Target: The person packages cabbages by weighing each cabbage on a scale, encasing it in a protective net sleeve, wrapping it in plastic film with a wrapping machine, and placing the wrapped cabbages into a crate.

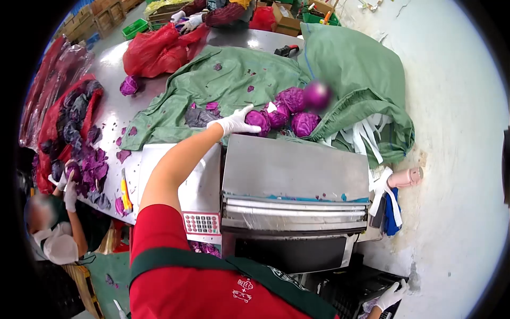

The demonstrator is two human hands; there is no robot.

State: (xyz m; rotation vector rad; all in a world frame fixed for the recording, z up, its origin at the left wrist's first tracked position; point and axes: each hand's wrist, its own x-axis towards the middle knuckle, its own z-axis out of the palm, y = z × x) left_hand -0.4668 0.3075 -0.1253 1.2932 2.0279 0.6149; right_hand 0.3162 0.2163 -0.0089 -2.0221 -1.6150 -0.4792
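My left hand (235, 122), in a white glove, reaches across the steel wrapping machine (297, 167). Its fingers and thumb close around the left side of a red cabbage (257, 122). Several more red cabbages (305, 124) lie against that one on the green woven sack cloth (234, 74). At the lower right, my right hand (392, 296), also gloved, has its fingers curled at the rim of a black plastic crate (366, 282). A purple item (370, 304) shows beside that hand, partly hidden in the crate.
A scale with a keypad (201, 223) stands left of the machine. A full green sack (356, 69) leans by the wall. A yellow cutter (125, 191) and loose leaves (93, 170) lie left. One co-worker's gloved hand (70, 194) holds a cabbage; another's hands (191, 22) touch a red mesh bag (159, 50).
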